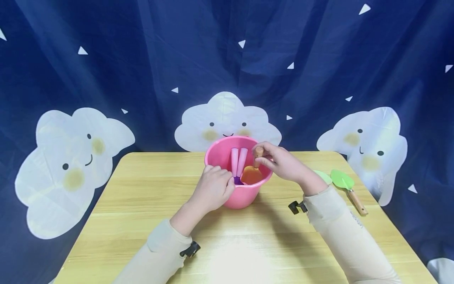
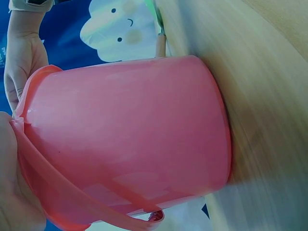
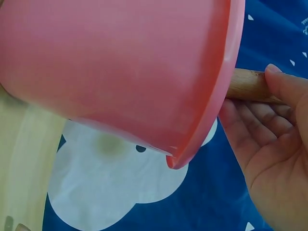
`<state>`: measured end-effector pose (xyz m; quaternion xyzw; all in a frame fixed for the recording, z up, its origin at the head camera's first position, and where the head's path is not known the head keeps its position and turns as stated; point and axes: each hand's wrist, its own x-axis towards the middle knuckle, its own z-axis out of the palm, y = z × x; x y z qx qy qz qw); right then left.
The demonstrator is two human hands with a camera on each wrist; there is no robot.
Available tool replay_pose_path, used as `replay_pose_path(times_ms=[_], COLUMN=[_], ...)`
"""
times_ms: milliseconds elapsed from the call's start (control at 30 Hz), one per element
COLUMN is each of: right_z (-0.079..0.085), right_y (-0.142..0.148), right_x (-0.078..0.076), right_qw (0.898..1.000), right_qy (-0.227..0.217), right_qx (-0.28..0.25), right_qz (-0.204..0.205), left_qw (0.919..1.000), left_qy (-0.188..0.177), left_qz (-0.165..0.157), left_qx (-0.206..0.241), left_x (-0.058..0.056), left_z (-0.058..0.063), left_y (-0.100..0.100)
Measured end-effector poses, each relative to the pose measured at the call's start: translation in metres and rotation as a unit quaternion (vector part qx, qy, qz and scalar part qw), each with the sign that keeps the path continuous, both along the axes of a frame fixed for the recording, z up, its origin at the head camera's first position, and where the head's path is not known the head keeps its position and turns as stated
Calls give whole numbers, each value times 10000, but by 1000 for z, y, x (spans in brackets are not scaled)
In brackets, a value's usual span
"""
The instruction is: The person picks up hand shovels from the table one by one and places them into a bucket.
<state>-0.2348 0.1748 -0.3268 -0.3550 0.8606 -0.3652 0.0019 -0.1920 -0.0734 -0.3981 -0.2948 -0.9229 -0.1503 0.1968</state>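
A pink bucket [image 1: 241,196] stands upright on the table, two pink-handled tools [image 1: 235,162] with a purple part leaning inside it. My left hand [image 1: 214,187] grips the near-left rim, its fingers curled over the edge; the left wrist view shows the bucket's side and its hanging handle [image 2: 72,185]. My right hand [image 1: 283,162] holds a hand trowel by its wooden handle [image 3: 250,85] at the right side of the opening. The trowel's orange blade [image 1: 252,175] is down inside the bucket, partly hidden by the rim.
On the right of the wooden table [image 1: 142,221] lies a green trowel [image 1: 342,180] with a wooden handle. Beside it a pale green piece [image 1: 323,177] is partly covered by my right forearm. A dark blue curtain [image 1: 198,47] with clouds hangs behind.
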Motion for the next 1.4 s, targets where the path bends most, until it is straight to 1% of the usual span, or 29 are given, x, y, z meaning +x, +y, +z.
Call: replay_pose_path(times_ms=[433, 667, 833, 933, 1133, 1400], right_z=[-7, -11, -13, -15, -20, -21], right_y=[-2, -3, -4, -5, -6, -6], right_x=[0, -1, -2, -3, -4, -6], right_qw=[9995, 9997, 9996, 9993, 9981, 9985], right_qy=[-308, -249, -282, -361, -597, -551], right_qx=[-26, -28, 1, 27, -53, 63], right_qz=[-24, 74, 55, 39, 132, 17], left_qw=[10000, 9999, 9998, 9999, 9999, 9999], left_qy=[19, 78, 121, 121, 109, 115], left_qz=[11, -25, -53, -44, -33, -52], left_qx=[34, 88, 127, 99, 61, 71], left_x=[0, 0, 0, 0, -1, -1], left_z=[0, -1, -1, -1, -2, -2], left_y=[0, 0, 0, 0, 0, 0])
